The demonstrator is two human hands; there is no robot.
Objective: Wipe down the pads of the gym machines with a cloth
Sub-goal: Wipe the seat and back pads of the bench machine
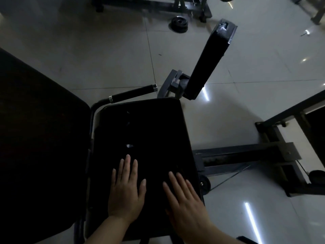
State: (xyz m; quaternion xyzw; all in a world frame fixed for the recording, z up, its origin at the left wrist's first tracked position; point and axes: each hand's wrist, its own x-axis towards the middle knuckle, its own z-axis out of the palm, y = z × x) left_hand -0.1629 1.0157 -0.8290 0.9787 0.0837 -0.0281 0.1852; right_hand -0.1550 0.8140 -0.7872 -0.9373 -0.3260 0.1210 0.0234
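Both hands lie flat with fingers straight and spread on a black rectangular vinyl seat pad (pixel 140 131), the left hand (pixel 127 189) near its middle and the right hand (pixel 184 196) by its right edge, neither holding anything. Running lengthwise away from the person, the pad reaches toward a black foam-covered handle bar (pixel 133 93) at its far end. Beyond, a long narrow black pad (pixel 209 62) rises tilted on a grey metal bracket (pixel 173 84). A large dark backrest pad (pixel 38 138) fills the left, its detail lost in dim light. No cloth can be made out against the black surface.
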